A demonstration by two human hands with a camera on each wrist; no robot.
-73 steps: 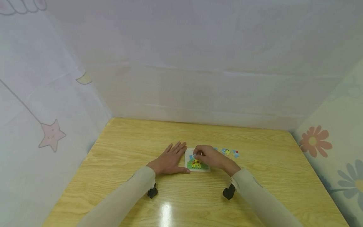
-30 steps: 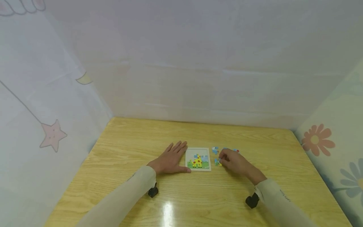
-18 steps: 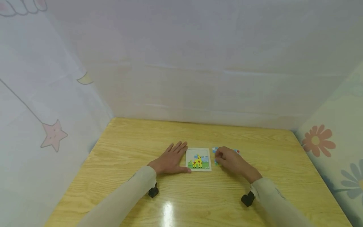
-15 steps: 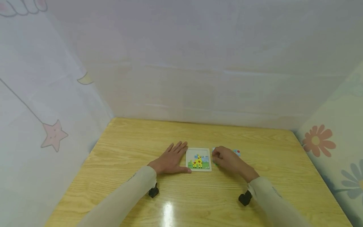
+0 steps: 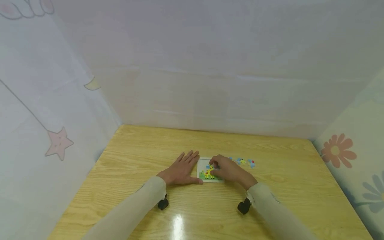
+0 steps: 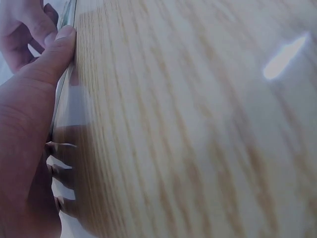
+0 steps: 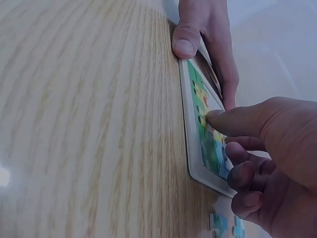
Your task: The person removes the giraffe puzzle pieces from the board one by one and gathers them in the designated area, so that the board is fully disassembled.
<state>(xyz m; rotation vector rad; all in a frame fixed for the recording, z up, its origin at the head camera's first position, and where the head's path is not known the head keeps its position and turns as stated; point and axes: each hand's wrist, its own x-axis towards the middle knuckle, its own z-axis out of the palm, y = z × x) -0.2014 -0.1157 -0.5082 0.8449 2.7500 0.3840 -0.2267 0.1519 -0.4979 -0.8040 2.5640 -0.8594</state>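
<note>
My left hand [image 5: 180, 171] lies flat with spread fingers at the left edge of the puzzle tray [image 5: 198, 163], its thumb touching the front corner. Inside the white-framed tray is a yellow giraffe picture [image 5: 207, 174] with red spots on green; its upper part shows pale bare board. Over the right half of the tray is my right hand [image 5: 229, 169], thumb and index finger bent down onto the picture. They appear to pinch a puzzle piece, mostly hidden by the fingers. In the right wrist view, the thumb [image 7: 237, 120] touches the picture.
Several loose puzzle pieces [image 5: 242, 161], blue, yellow and red, lie right of the tray. Others [image 7: 218, 222] show by the tray's right side in the right wrist view. The wooden table [image 5: 279, 186] has pale printed cloth [image 5: 210, 100] around it.
My right hand has gone from the loose pieces on the right, leftward onto the tray. The giraffe's head was uncovered before; the fingers now partly cover the picture. My left hand has stayed put.
</note>
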